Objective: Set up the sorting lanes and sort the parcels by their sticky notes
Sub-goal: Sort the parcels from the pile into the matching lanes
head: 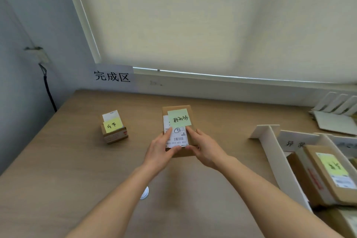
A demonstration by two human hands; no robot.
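Parcel in hand: flat brown carton [178, 131], over the middle of the tabletop [77, 160], long axis pointing away from me. I cannot tell whether its far end rests on the surface or is lifted clear. A white shipping label [176, 137] with barcode covers its near half; a green sticky note [179, 117] with handwritten characters sits on the far half, overlapping the label's top edge. The writing reads upside down from here.

Grip: left hand [159, 150] holds the carton's near left edge, thumb on the label, fingers curled beneath. Right hand [204, 149] holds the near right edge the same way, index finger laid along the top face. Both grips closed on the carton.

Step, as I judge it: sorting, with this parcel being read or carried to its place. Next move calls for matching the green note to a lane or zone, then setting the carton down flat with the note facing up.

Outward: a small carton [115, 131] with a yellow sticky note [112, 125] stands well apart to the left, below a wall sign [113, 77] in printed characters. To the right, white lane dividers [270, 141] form lanes; one labelled lane holds a large carton [326, 176] with a yellow-green note [333, 164]. Spare white dividers [340, 105] lie stacked at the far right.
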